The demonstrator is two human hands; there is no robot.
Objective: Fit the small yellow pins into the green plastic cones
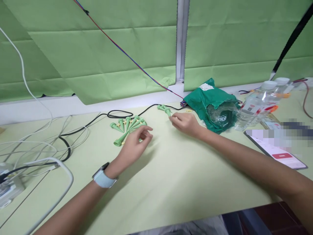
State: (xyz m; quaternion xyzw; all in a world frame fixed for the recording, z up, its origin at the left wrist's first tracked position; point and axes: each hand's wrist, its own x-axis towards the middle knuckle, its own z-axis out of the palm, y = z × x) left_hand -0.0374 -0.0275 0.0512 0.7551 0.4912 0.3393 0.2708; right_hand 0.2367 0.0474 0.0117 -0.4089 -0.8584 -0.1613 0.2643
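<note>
My right hand (184,124) pinches the thin end of a green plastic spike (167,111) with a wide, cone-like head. Just behind it, more green spike heads (160,107) lie on the table. My left hand (138,140) hovers by a fan-shaped group of several green spikes (127,123), its fingers loosely bent, apart from the thumb and with nothing visible between them. The hand hides part of that group. Small yellow pieces (121,121) show among the spikes.
A torn green plastic bag (207,101) lies behind my right hand. Clear bottles (259,104) and a lit phone or tablet (281,153) are at the right. Black and white cables (66,143) tangle at the left beside a power strip (11,186). Green blinds (122,49) hang behind.
</note>
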